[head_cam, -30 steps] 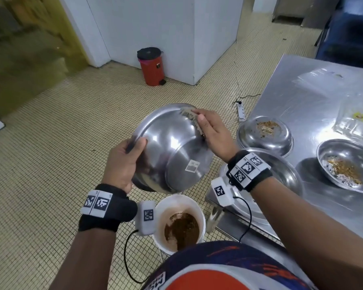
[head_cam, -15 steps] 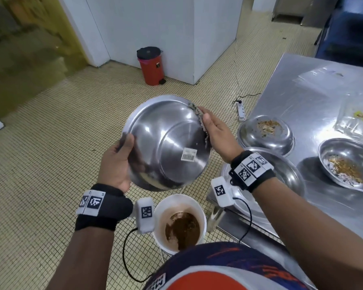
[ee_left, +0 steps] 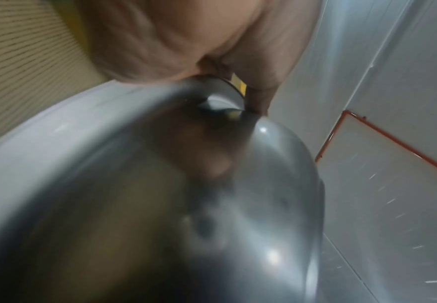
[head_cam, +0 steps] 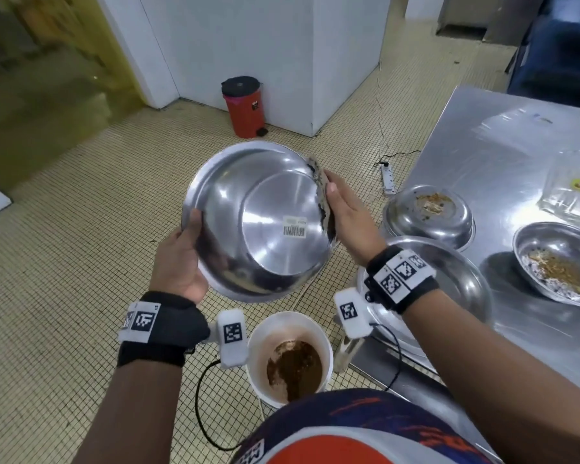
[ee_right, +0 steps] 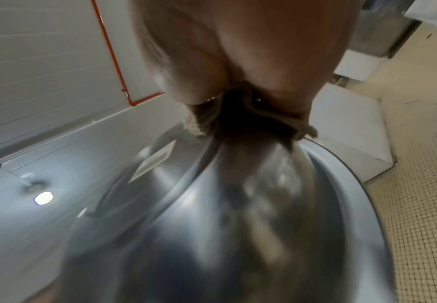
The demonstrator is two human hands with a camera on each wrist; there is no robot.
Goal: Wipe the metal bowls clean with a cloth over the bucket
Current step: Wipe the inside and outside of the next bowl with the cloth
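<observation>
I hold a large metal bowl (head_cam: 248,202) tilted over the white bucket (head_cam: 288,315), its underside with a barcode sticker turned toward me. My left hand (head_cam: 185,252) grips the left rim, thumb on the outer wall. On the right rim, my right hand (head_cam: 340,209) pinches a stained cloth (head_cam: 319,192). The right wrist view shows the cloth (ee_right: 251,121) bunched between thumb and fingers against the bowl (ee_right: 238,225). In the left wrist view the bowl (ee_left: 264,205) fills the blurred frame below my hand. Brown waste lies in the bucket.
A steel table (head_cam: 482,155) on the right carries an overturned bowl with crumbs (head_cam: 429,226), a bowl beneath my right wrist (head_cam: 462,279), a dirty bowl (head_cam: 559,262) and plastic bags (head_cam: 573,189). A red pedal bin (head_cam: 243,108) and a power strip (head_cam: 387,177) sit on the tiled floor.
The bowl has tipped so its base faces me more squarely. My left hand shifted left along the rim, and my right hand with the cloth slid down the right rim.
</observation>
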